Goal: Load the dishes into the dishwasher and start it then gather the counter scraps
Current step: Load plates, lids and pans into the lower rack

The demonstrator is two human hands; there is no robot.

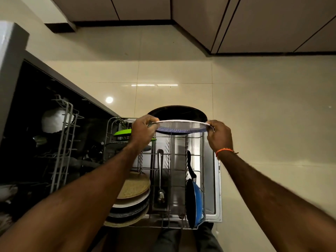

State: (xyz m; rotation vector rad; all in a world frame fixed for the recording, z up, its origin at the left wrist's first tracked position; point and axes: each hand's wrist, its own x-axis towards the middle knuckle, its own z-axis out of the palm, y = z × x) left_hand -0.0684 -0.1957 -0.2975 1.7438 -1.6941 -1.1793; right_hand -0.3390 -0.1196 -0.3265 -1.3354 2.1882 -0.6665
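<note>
With left hand (pixel 143 129) and right hand (pixel 219 136) each in a pinching grip on opposite rims, we hold the plate (pixel 181 126) level above the lower rack (pixel 202 160), and should tilt it upright between free tines below.

Glossy cream tile floor (pixel 254 106) w/ light glare; beige cabinets (pixel 272 20), dark plinth.

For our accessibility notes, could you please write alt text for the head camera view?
A person's left hand and right hand grip opposite edges of a plate above a pulled-out dishwasher rack. The rack already holds stacked plates, a blue pan and a ladle.
</note>
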